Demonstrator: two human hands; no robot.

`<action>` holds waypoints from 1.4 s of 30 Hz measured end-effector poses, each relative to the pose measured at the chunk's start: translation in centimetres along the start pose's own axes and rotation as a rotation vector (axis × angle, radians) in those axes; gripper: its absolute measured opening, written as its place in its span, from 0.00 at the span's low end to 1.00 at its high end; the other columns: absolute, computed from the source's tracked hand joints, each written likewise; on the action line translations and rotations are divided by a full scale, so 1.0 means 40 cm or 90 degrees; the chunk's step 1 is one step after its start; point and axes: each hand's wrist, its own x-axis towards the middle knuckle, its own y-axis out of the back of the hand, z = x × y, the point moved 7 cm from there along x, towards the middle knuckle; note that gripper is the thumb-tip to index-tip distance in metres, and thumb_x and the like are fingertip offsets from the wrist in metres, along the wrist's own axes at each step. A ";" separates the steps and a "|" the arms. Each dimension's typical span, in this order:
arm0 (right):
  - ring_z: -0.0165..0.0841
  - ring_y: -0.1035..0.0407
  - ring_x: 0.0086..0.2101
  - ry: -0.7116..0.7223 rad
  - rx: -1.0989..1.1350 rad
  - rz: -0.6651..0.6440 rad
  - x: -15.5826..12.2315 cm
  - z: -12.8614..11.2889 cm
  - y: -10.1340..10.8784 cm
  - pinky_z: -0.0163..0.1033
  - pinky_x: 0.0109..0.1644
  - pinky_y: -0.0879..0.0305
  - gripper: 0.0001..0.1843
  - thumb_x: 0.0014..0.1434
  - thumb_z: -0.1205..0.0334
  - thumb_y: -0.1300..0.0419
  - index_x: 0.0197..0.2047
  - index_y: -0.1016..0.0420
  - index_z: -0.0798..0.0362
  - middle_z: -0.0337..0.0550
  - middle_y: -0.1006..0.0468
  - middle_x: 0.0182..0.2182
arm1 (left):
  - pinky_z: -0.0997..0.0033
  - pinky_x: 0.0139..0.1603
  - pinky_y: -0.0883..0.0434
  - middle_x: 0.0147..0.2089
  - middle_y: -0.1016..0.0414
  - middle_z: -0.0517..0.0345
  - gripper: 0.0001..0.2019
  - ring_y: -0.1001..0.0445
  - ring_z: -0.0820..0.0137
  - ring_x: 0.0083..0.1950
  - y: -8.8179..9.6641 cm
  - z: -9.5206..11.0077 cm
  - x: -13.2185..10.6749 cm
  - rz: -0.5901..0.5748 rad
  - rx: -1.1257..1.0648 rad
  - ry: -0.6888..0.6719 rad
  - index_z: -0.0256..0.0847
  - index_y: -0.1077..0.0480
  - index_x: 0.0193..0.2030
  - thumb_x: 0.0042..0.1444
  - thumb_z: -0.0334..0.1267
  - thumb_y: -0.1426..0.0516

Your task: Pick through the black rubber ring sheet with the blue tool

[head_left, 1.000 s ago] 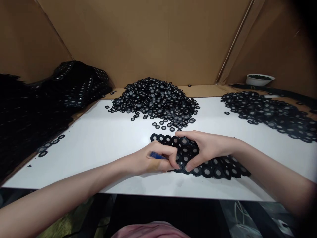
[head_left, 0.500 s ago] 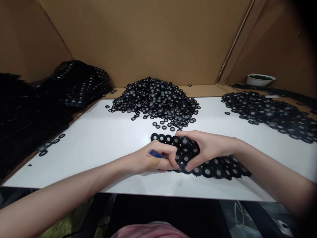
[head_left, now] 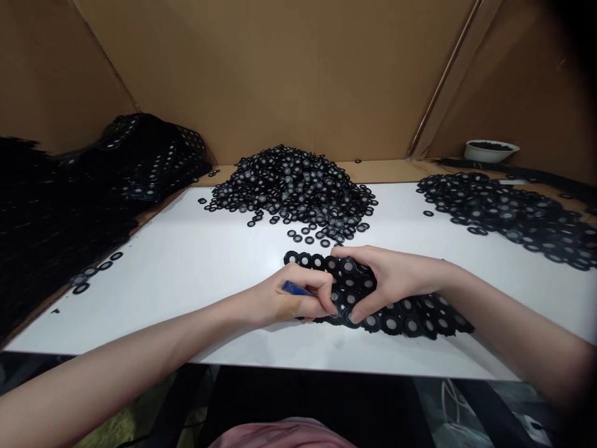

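Left hand [head_left: 291, 300] closed on a blue-handled tool [head_left: 293, 288], tip hidden, maybe a pen; right hand [head_left: 394, 277] gripping a strip of black ring washers [head_left: 410, 320], lying mid-front on the white worktop [head_left: 163, 311].

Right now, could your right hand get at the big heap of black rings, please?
Probably yes: the right hand lies on a cluster of black rings, just short of the big heap of black rings, with only a few loose rings on the white board between.
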 end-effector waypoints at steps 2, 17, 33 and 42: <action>0.46 0.33 0.48 -0.008 -0.001 -0.002 0.000 0.003 -0.001 0.41 0.49 0.34 0.43 0.38 0.44 0.30 0.56 0.34 0.51 0.43 0.27 0.49 | 0.79 0.24 0.43 0.21 0.38 0.62 0.02 0.41 0.77 0.24 -0.002 0.001 0.001 -0.005 0.004 -0.003 0.33 0.30 0.27 0.49 0.29 0.42; 0.47 0.34 0.51 -0.024 -0.004 -0.002 -0.002 0.009 -0.002 0.43 0.52 0.35 0.46 0.38 0.42 0.30 0.58 0.36 0.51 0.44 0.29 0.52 | 0.78 0.25 0.44 0.20 0.38 0.62 0.02 0.40 0.77 0.24 -0.009 0.003 -0.002 -0.010 0.003 -0.035 0.32 0.29 0.29 0.50 0.28 0.43; 0.33 0.38 0.34 0.036 0.048 0.022 0.010 -0.017 0.021 0.36 0.37 0.40 0.18 0.58 0.46 0.42 0.40 0.33 0.52 0.38 0.31 0.33 | 0.80 0.16 0.53 0.17 0.33 0.60 0.03 0.46 0.82 0.15 0.035 0.008 0.006 0.105 -0.092 -0.008 0.33 0.33 0.24 0.44 0.29 0.41; 0.33 0.37 0.31 0.022 0.043 0.076 0.017 -0.015 0.022 0.37 0.36 0.41 0.19 0.63 0.46 0.49 0.35 0.29 0.54 0.39 0.30 0.29 | 0.80 0.18 0.51 0.16 0.34 0.62 0.03 0.44 0.80 0.17 0.066 0.018 0.005 0.142 -0.052 -0.039 0.34 0.33 0.25 0.47 0.28 0.42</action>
